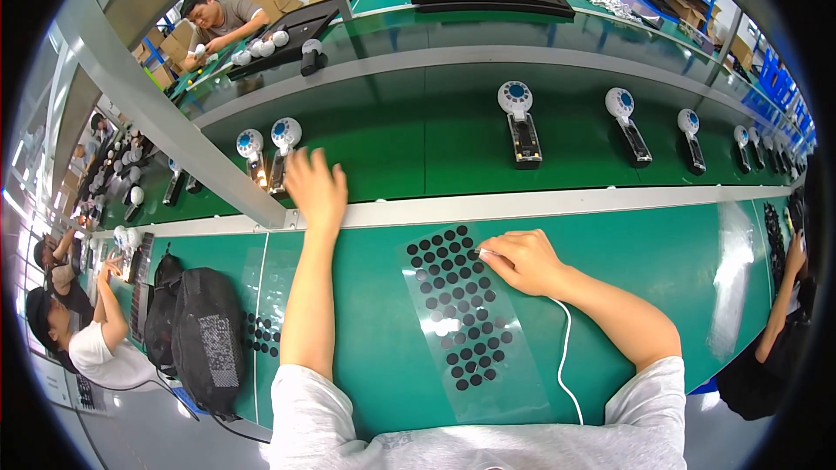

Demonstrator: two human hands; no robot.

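My left hand [315, 187] reaches over the green conveyor with its fingers apart, beside a handheld device [286, 132] with a round white head and a dark handle. A similar device [250, 143] stands just left of it, a light glowing on its handle. I cannot tell whether my fingertips touch the nearer one. Over the worktable, my right hand [525, 261] is closed in a pinch on the white tip of a cable [568, 339], which trails from under the palm to the table's front edge. Beneath that tip lies a clear sheet [514, 383] with rows of black round pads [457, 306].
More of these devices [515, 97] line the conveyor [392, 139] to the right. A metal post [165, 113] rises at left. A black backpack [207, 339] sits on the table's left, near another pad sheet [263, 331]. Co-workers sit at left, far left and right.
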